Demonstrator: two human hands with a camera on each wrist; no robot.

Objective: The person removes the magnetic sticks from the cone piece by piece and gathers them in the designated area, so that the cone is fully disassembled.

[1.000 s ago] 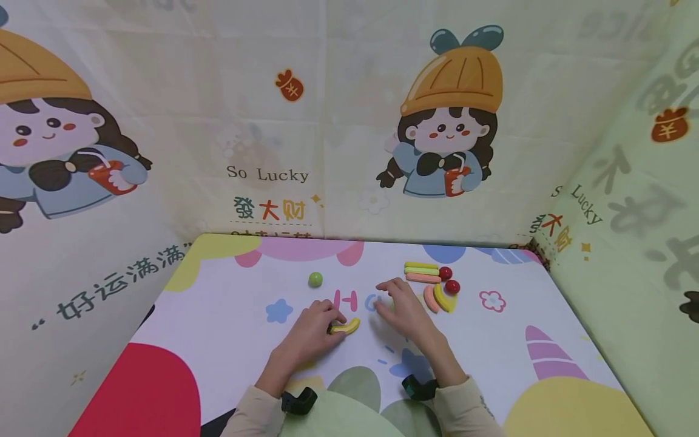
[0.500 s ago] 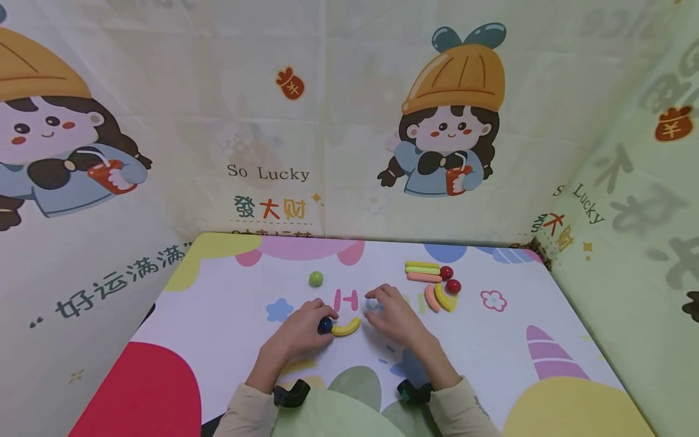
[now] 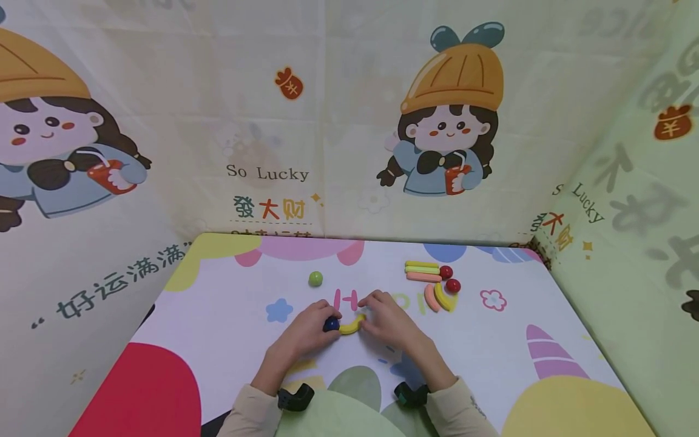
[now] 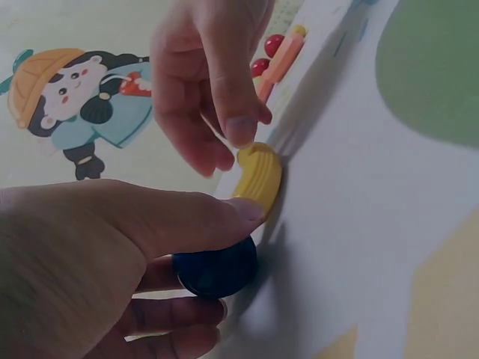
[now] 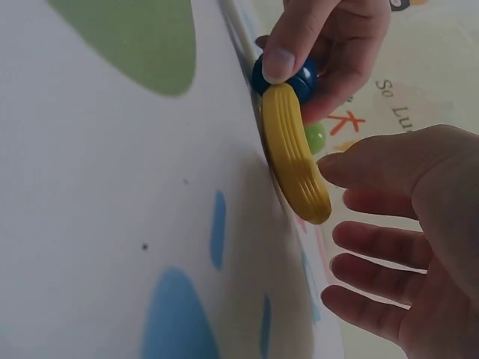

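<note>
My left hand [image 3: 308, 328] pinches a dark blue ball [image 3: 330, 324] at the middle of the table, thumb on one side and fingers on the other. Against that ball lies one end of a curved yellow toy banana [image 3: 350, 328], ridged in the right wrist view. The left thumb [image 4: 224, 217] overlaps the banana's near end in the left wrist view. Around the banana's other end, my right hand [image 3: 390, 318] reaches with fingers spread apart. Its thumb [image 5: 355, 164] is at the banana's side; whether it touches cannot be told.
A green ball [image 3: 315, 279] stands beyond the left hand. To the right lie a yellow stick [image 3: 422, 264], a light green stick [image 3: 423, 271], a pink stick [image 3: 423, 277], two red balls [image 3: 452, 286], and curved pink [image 3: 431, 298] and yellow [image 3: 442, 297] pieces. Patterned cloth [image 3: 349, 121] hangs behind.
The left hand first moved left, uncovering the blue ball, then came back right; ball and banana shifted slightly right. The right hand moved left, to the banana's end.
</note>
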